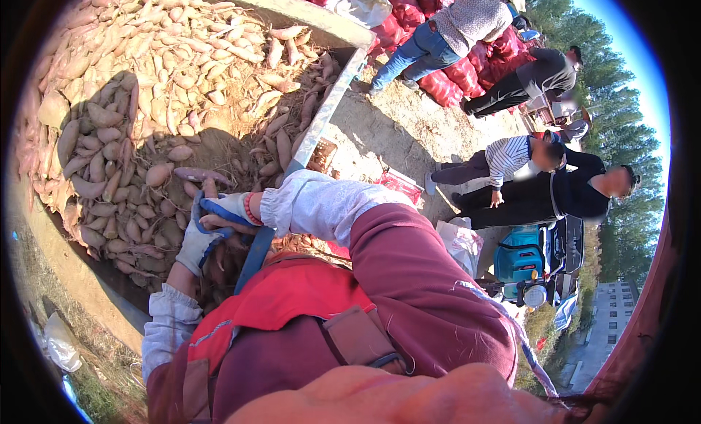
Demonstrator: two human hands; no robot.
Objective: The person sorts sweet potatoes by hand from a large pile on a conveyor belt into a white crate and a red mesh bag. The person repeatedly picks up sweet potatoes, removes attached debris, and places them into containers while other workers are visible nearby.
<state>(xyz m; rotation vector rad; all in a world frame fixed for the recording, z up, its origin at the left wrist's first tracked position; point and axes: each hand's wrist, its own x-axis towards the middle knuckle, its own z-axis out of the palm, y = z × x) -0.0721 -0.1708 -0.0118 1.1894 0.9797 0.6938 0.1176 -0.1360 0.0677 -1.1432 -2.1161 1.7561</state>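
My left hand (198,242), in a white glove with blue grip coating, is closed around a sweet potato (211,222), mostly covered by the fingers. Right against it, my right hand (227,206), gloved alike and with a red bead bracelet (250,209) at the wrist, grips a sweet potato whose tip (210,188) pokes out beyond the fingers. Whether both hands share one root I cannot tell. A long purple sweet potato (201,175) lies just past my hands. Below and around spreads a large heap of sweet potatoes (181,46), partly in shadow.
A blue-edged side panel (323,112) of the cargo bed runs under my right forearm. Beyond it are red mesh sacks (443,87), a bending person (449,35), another stooping person (539,76), two standing people (509,161), and a teal vehicle (520,254).
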